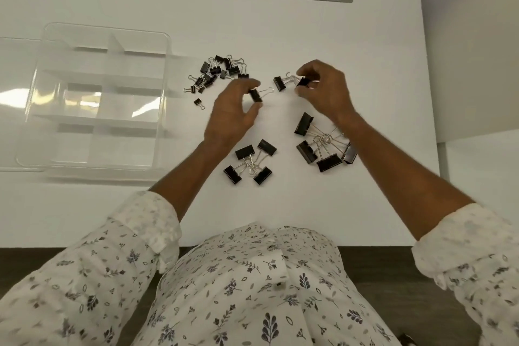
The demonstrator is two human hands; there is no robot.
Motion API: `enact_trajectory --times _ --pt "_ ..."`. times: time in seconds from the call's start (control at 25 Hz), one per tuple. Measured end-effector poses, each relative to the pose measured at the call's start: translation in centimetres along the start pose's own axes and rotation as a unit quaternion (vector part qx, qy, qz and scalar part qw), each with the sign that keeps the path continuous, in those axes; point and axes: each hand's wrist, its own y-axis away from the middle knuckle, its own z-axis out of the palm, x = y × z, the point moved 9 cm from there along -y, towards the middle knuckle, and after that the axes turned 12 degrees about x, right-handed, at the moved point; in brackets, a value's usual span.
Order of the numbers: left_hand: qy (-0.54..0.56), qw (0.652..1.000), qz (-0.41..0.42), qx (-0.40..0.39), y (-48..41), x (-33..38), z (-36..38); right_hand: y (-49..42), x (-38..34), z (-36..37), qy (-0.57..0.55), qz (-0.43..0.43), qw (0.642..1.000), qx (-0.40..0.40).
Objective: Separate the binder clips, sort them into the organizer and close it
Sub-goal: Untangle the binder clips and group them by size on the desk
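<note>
Fingers (244, 84) of the left hand (233, 109) pinch one black clip (256, 96) by its body, thumb below and forefinger above, with its wire loop pointing toward the right hand (325, 90). That hand's fingers (310, 67) curl round a second clip (303, 82), and a third clip (279, 84) hangs from its handles, linked and lying between the two hands. The step looks to be unhooking this chain. The left clip seems apart from the pair, though the wires are too thin to be sure. To do it well, grip the black bodies rather than the wires and turn one clip so its loop slides out through the other instead of tugging. Work low over the bench (337, 22) so a freed clip drops close by. The small pile (216, 71) lies just beyond the left fingers, between them and the organizer (165, 87). The organizer sits well to the left, its lid (16, 78) folded open on the far side and its compartments apparently bare, so sorting has likely not begun. A knot of four (250, 161) lies just right of the left wrist, and a bigger knot (323, 146) lies just beside the right forearm
</note>
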Motion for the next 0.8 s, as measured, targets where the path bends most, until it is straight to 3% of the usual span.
enact_trajectory --times 0.12,0.48,0.8 --pt "0.002 1.000 0.013 -0.025 -1.4 1.9 3.6 -1.7 2.1 -1.8 -0.005 0.037 0.999 -0.015" --pt "-0.052 0.989 0.063 -0.120 -8.8 1.6 8.2 -4.3 2.6 0.4 0.011 -0.050 0.993 -0.107" --pt "-0.055 0.980 0.057 -0.181 -8.9 0.7 10.1 -4.3 3.9 1.1 -0.025 -0.022 0.991 -0.128"
